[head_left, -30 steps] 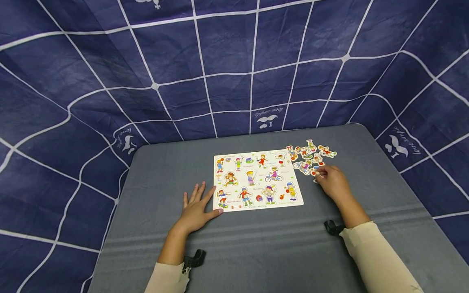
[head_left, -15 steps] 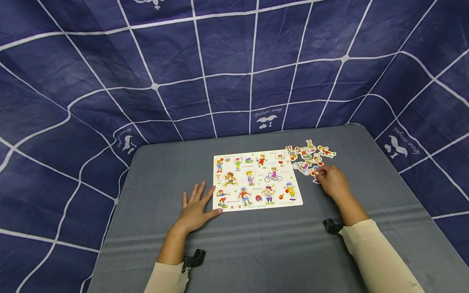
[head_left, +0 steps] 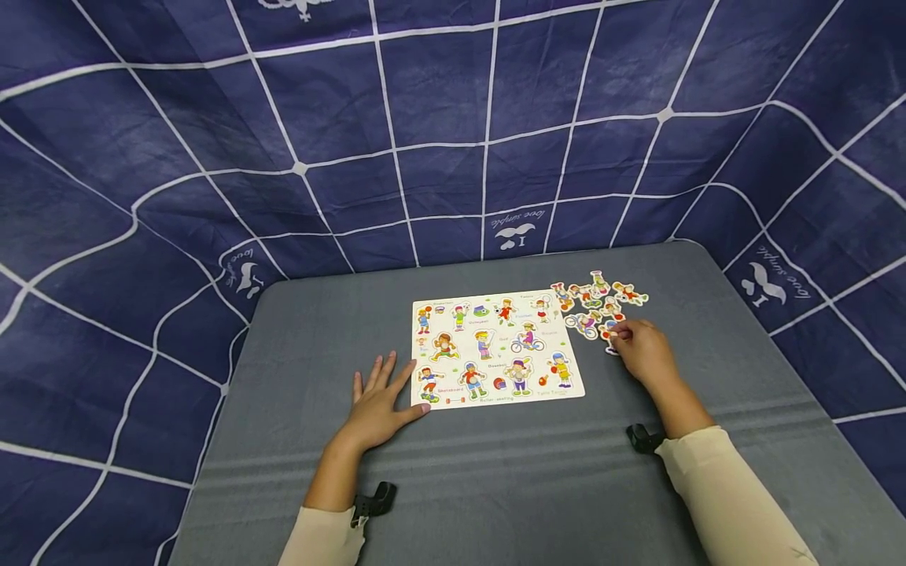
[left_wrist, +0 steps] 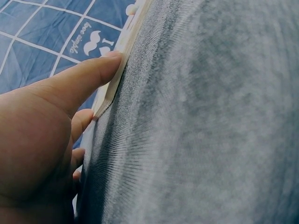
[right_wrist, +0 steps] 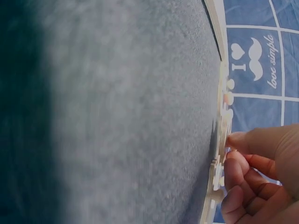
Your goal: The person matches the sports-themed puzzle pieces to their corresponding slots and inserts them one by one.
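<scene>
Puzzle board [head_left: 498, 348] mid-table [head_left: 495, 487], loose pieces [head_left: 593, 305] just right, seemingly not overlapping it.

Cream sleeves [head_left: 722, 495] (black wrist mounts [head_left: 640, 438])

Matt grey woven cloth table cover [head_left: 495, 472]; glossy printed puzzle board [head_left: 495, 346].

My right hand [head_left: 642, 351] has crept very slightly leftward along the table over the last second, its fingertips [head_left: 614, 335] closing in on the nearest loose puzzle piece [head_left: 610, 336]. I see no other movement in the scene.
</scene>
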Demonstrator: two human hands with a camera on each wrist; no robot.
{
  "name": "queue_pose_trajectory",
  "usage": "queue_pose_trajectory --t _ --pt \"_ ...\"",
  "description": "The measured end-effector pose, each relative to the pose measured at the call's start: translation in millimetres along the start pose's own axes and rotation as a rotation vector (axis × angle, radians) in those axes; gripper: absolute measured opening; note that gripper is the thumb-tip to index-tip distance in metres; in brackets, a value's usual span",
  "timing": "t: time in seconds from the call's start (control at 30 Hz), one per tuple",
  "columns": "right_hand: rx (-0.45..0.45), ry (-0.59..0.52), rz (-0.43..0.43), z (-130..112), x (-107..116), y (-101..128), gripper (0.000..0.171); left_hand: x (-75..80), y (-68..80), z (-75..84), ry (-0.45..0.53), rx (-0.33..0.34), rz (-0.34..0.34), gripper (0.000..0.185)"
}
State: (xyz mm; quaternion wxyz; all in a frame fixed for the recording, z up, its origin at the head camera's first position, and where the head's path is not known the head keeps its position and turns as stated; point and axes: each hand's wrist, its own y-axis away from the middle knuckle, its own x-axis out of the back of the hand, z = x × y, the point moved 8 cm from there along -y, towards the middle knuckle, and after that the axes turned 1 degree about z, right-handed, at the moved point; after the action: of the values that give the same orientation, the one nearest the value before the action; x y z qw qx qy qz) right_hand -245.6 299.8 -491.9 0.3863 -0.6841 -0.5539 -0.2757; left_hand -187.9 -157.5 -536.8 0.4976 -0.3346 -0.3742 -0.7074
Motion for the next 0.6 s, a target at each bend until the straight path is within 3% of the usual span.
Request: queue_pose_trajectory --t 0.6 --pt "0.034 -0.040 -0.002 -20.2 9.6 10.9 0.014 -1.2 -0.6 -0.6 0.001 0.007 -0.008 0.092"
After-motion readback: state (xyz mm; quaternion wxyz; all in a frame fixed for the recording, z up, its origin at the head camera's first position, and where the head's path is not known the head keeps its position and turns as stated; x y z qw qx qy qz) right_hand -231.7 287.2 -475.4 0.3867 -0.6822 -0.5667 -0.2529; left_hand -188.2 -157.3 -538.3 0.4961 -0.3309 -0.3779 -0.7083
